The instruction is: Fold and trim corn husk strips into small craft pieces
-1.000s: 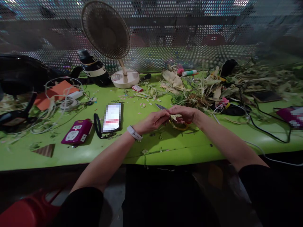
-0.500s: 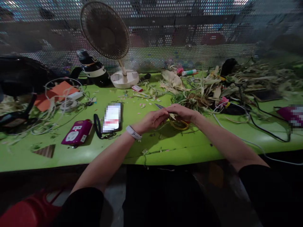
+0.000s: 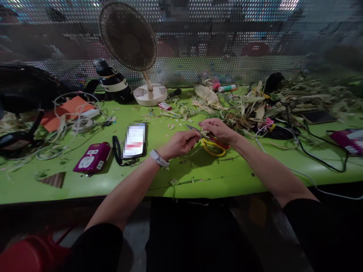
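Observation:
My left hand (image 3: 184,142) is closed in a pinch over the table, with a white watch band on its wrist. Whatever its fingertips grip is hidden. Just right of it my right hand (image 3: 217,128) is also pinched, its fingertips a little apart from the left ones. A small pale shred (image 3: 204,133) shows by the right fingertips; I cannot tell which hand has hold of it. Scissors (image 3: 214,148) with yellow and red handles lie beneath both hands, their blades pointing away to the left. The left fingers partly cover the scissors, and I cannot tell whether they touch them.
Dry husk-like leaves (image 3: 258,104) are heaped at the back right. A phone (image 3: 134,139) and a purple power strip (image 3: 92,158) lie left of my hands. Behind them stand a fan (image 3: 150,94) and a black bottle (image 3: 116,87). Cables (image 3: 320,149) cross the right side.
My right hand has lifted slightly up and away from my left, uncovering more of the scissors' red handle. The left hand has hardly moved.

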Available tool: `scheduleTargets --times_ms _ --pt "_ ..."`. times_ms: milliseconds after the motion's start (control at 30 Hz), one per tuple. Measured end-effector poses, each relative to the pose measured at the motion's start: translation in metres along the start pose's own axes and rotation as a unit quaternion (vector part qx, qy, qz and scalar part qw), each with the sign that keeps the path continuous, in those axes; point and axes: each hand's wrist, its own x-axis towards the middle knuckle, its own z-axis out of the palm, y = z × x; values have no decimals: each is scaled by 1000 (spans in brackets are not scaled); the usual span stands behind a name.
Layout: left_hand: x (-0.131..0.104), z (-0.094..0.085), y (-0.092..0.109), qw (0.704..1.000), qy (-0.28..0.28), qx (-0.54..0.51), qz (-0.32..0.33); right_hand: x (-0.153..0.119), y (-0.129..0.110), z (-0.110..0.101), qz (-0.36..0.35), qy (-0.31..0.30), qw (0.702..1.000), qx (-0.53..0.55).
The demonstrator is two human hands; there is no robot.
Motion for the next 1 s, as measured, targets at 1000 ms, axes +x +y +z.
scheduleTargets --times_ms 1000 --pt "8 18 -13 845 206 -435 -231 -4 -3 9 -59 94 957 -269"
